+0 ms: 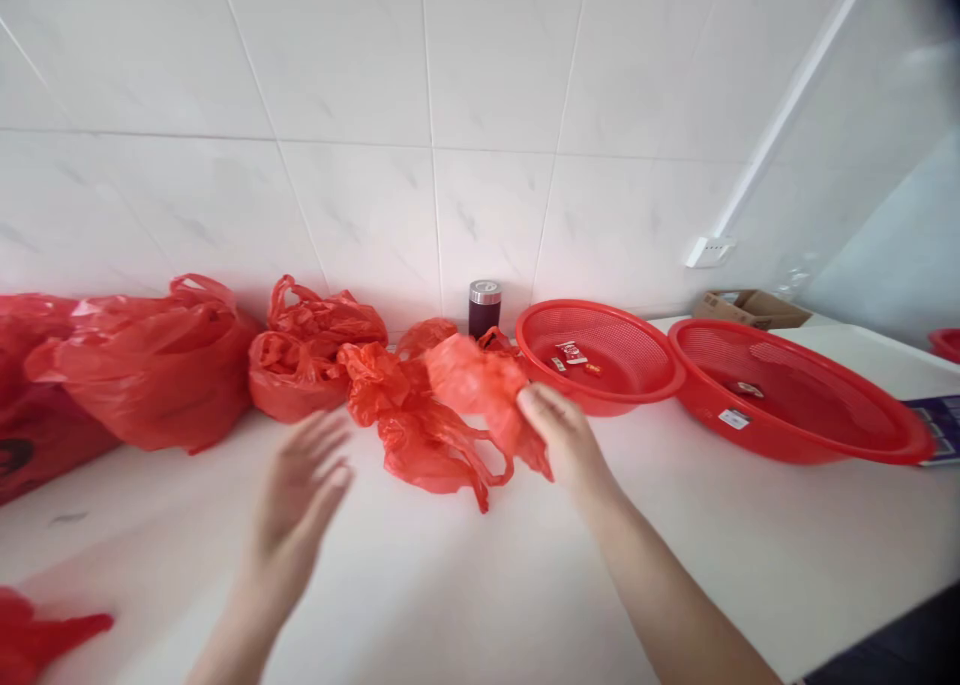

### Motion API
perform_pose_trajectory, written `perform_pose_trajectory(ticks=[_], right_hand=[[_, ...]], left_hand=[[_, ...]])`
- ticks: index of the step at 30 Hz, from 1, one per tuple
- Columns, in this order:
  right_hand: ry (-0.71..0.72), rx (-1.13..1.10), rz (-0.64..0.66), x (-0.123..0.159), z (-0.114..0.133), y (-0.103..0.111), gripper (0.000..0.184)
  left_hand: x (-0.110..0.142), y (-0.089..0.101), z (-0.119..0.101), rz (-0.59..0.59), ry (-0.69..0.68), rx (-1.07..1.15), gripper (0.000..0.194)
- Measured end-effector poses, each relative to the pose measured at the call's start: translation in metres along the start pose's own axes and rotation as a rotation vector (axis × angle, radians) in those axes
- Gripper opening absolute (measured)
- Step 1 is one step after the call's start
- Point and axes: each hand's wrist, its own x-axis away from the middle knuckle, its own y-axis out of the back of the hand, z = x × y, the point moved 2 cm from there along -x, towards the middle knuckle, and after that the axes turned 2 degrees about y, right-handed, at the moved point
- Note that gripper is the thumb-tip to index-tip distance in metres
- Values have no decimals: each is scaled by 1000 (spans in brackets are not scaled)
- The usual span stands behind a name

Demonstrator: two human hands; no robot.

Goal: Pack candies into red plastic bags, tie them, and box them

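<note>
My right hand (564, 437) grips a crumpled red plastic bag (480, 390) and holds it just above the white counter (465, 585). My left hand (300, 500) hovers open to the left of it, fingers spread and blurred, holding nothing. More empty red bags (416, 435) lie bunched on the counter between the two hands.
Full red plastic bags (142, 360) stand against the tiled wall at the left, another (315, 350) nearer the middle. A dark canister (484, 308) stands at the wall. Two red mesh baskets (600, 357) (795, 395) sit at the right, small packets inside. A cardboard box (750, 308) lies behind them.
</note>
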Motion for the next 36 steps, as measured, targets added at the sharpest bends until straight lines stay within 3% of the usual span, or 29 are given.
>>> perform_pose_trajectory(ticks=[2,4,7,11,14,15,17,21,24,26,28,30,33,36], right_hand=[[-14,78,191,20,11,-18,18],[-26,172,334,36,16,-26,11],[-42,198,361,43,14,-18,17],[29,279,211,39,2,-8,25],[-1,318,215,39,-8,-18,52],[-35,302,210,38,-10,-20,50],[-97,216,161,34,-15,-16,30],[-105,-54,-36,20,-14,16,10],[-40,-130,-117,16,-8,33,8],[2,-89,-117,19,-3,30,12],[62,-5,-75,24,4,19,19],[126,74,9,30,12,4,27],[208,144,134,42,24,-13,38],[251,202,211,55,34,-10,45]], left_hand=[[4,-24,1,174,67,102,68],[6,-46,6,319,167,141,64],[3,-56,20,281,300,79,37],[2,-45,34,124,466,328,31],[5,-42,29,103,534,545,37],[6,-41,27,103,551,568,40],[6,-33,28,94,583,573,46],[-5,10,51,30,604,374,54],[-10,40,56,-60,474,-31,52],[-6,42,40,-208,206,-257,40],[7,24,16,-290,-117,-406,23],[21,-8,1,-164,-327,-546,14],[28,-47,14,49,-380,-789,21],[16,-44,49,41,-255,-998,48]])
